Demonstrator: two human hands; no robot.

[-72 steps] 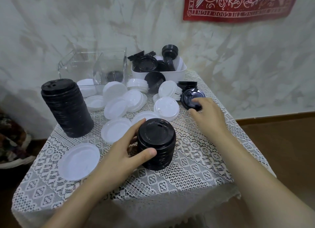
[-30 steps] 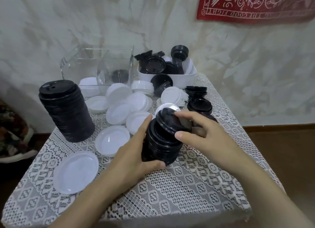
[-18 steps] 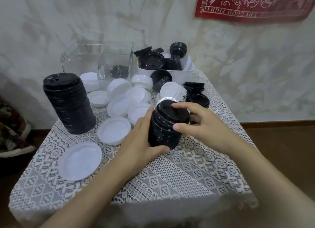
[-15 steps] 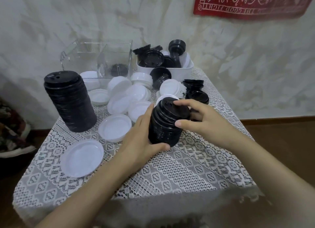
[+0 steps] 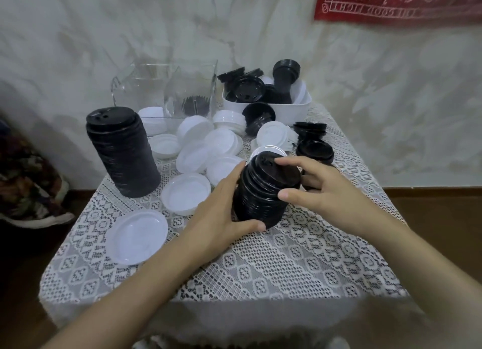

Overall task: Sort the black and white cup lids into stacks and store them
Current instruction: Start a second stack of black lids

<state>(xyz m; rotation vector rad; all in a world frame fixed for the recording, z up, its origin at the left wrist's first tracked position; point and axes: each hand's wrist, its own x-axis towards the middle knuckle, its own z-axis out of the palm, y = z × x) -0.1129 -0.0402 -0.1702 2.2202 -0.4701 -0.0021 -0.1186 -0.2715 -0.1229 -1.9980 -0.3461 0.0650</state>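
Black lid stack (image 5: 263, 192) leans on the worktop (image 5: 300, 257), its long axis tipped away from the tall black stack (image 5: 122, 153). Left hand (image 5: 221, 218) cups its base; right hand (image 5: 320, 189) pinches the top lid, nearer the loose black lids (image 5: 315, 150) behind.

The tabletop (image 5: 300, 265) has a white lace tablecloth (image 5: 260, 275) over it, hanging off the front edge. Behind the tabletop is a blotchy off-white wall (image 5: 130, 30), and up and to the right of the tabletop hangs a red patterned cloth (image 5: 396, 1). Left of the tabletop, low down, sits some dark floral fabric (image 5: 28, 189). Brown floor (image 5: 443, 218) to the right.
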